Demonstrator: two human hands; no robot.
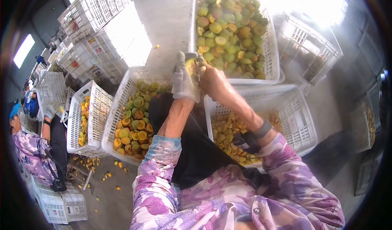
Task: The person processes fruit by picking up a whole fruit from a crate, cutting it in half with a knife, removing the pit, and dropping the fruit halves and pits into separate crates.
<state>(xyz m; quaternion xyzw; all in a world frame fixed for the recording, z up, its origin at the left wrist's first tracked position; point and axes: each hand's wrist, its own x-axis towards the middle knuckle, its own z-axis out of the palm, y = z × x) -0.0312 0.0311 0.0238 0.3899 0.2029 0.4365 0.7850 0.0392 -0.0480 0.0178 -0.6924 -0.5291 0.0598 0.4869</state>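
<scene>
My left hand (pixel 184 80), in a pale knit glove, is closed around a yellow peach piece (pixel 190 65) in front of me. Bare and curled, my right hand (pixel 213 82) presses up against the same fruit from the right; I cannot tell what its fingers grip. Just beyond both hands stands a white crate of green-yellow peaches (pixel 230 38), some of them cut. To the left, another crate holds peach halves (pixel 136 115) with orange flesh showing. Under my right forearm, a third crate contains small yellow pieces (pixel 223 134).
Stacked white crates (pixel 104 36) rise at the back left, and an upright crate (pixel 308 46) stands at the right. A person (pixel 34 148) sits at far left beside a crate of fruit (pixel 92 115). Fruit scraps (pixel 107 175) lie on the floor.
</scene>
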